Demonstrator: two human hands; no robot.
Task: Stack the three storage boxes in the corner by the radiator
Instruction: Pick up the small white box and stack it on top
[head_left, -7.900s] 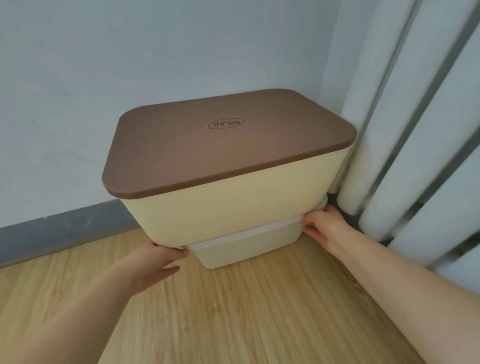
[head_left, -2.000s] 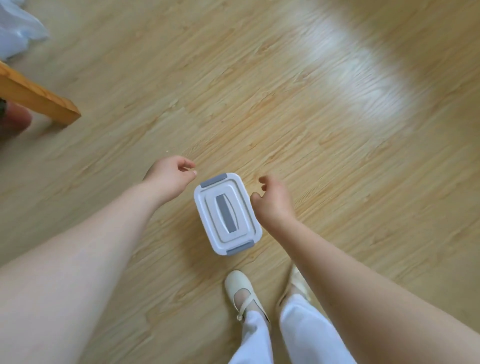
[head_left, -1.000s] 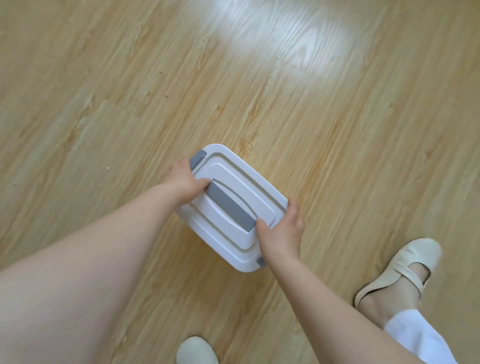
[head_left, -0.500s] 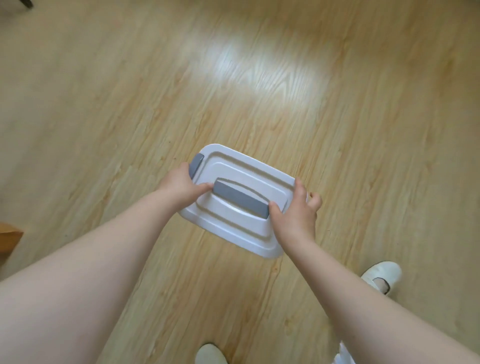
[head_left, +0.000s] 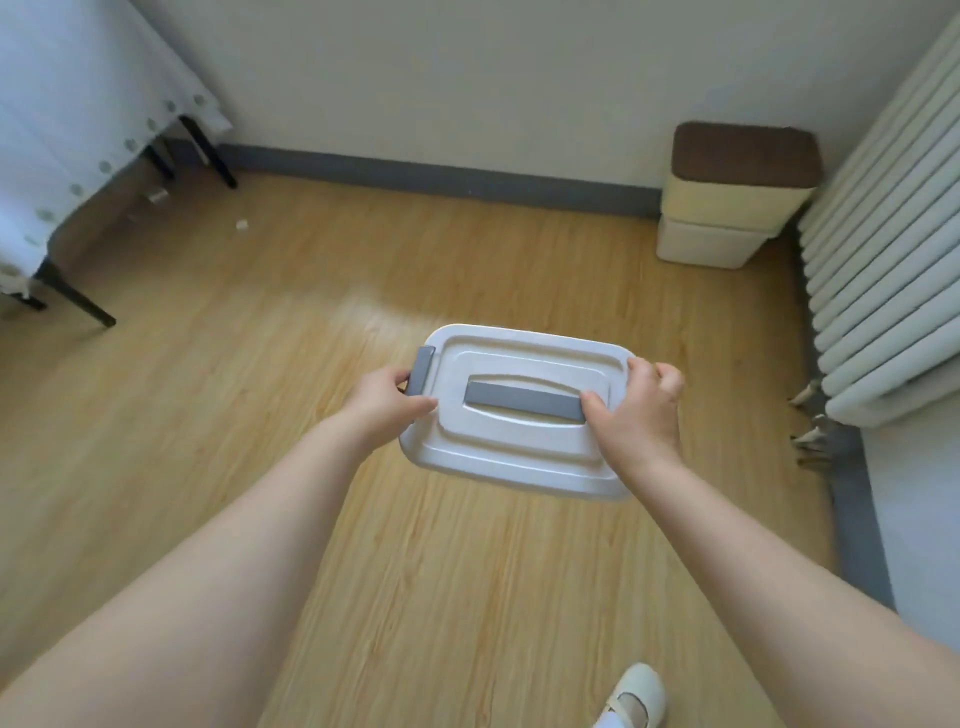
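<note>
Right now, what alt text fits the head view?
Both hands, left hand and right hand, carry a white lidded box above the wood floor, facing two stacked boxes in the corner beside a radiator.

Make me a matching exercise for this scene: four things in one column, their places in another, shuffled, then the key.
Things:
1. small white plastic box with grey handle
2. cream box with brown lid
3. white ribbed radiator
4. table draped in white cloth

Places:
A. far left
B. along the right wall
C. stacked on a white box in the corner
D. held between the left hand and right hand

Pairs: 1-D, 2-C, 3-B, 4-A
</note>
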